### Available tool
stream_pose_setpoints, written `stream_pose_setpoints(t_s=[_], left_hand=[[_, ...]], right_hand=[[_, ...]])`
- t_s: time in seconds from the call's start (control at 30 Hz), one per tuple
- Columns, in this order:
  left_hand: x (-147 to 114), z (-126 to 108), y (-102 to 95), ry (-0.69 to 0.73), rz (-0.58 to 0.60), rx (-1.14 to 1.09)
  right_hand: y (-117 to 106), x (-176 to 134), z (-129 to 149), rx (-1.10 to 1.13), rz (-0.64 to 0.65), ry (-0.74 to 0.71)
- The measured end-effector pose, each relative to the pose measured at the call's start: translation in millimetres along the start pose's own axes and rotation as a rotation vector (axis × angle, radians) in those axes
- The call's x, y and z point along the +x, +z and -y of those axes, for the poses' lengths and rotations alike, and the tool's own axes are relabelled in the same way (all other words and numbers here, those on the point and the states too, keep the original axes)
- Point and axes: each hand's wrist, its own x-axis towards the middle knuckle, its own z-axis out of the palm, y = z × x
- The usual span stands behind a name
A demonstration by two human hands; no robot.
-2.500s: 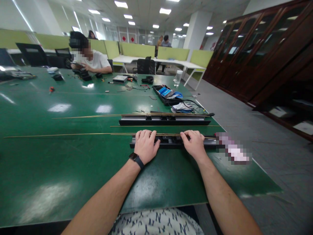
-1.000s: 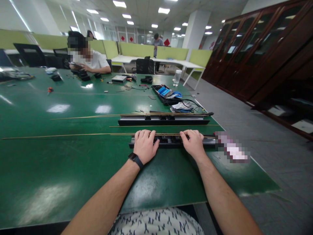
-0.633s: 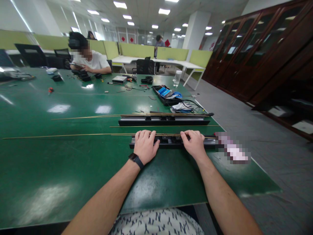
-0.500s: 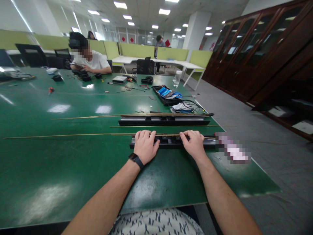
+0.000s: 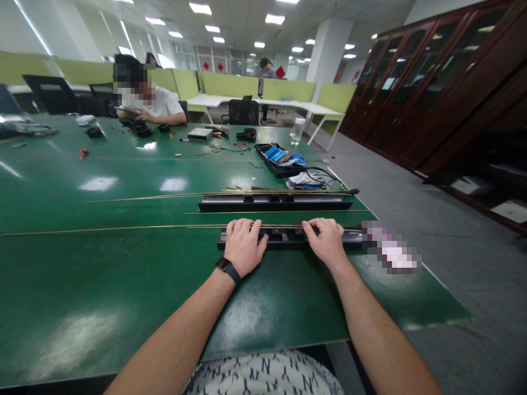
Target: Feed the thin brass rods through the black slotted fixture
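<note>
A long black rail (image 5: 284,246) with a silvery inner channel lies crosswise before me on the green table (image 5: 144,296). Thin brass-coloured rods (image 5: 123,228) run along its far edge and stick out well to the left. My left hand (image 5: 245,246), with a dark watch on the wrist, rests over the rail's left part, fingers laid across it and thumb apart. Further right, my right hand (image 5: 325,238) has thumb and forefinger together at the rods, its other fingers curled. What lies beneath both palms is hidden.
Beyond lies a second black rail (image 5: 275,207) with rods on it, and a single loose rod (image 5: 193,213) between the rails. A black tray (image 5: 269,159) of blue items, a glove (image 5: 304,180) and a clear cup (image 5: 297,133) stand behind. A person (image 5: 162,104) sits across the table.
Both hands keep their places on the rail and rods. The whole view has shifted very slightly; nothing has been picked up or let go.
</note>
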Motion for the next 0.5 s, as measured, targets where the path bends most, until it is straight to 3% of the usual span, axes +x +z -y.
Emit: stream_pose_setpoints(t_s=[0.5], left_hand=[[0.3, -0.2, -0.2, 0.000, 0.005, 0.000]], right_hand=[[-0.6, -0.4, 0.0, -0.012, 0.006, -0.001]])
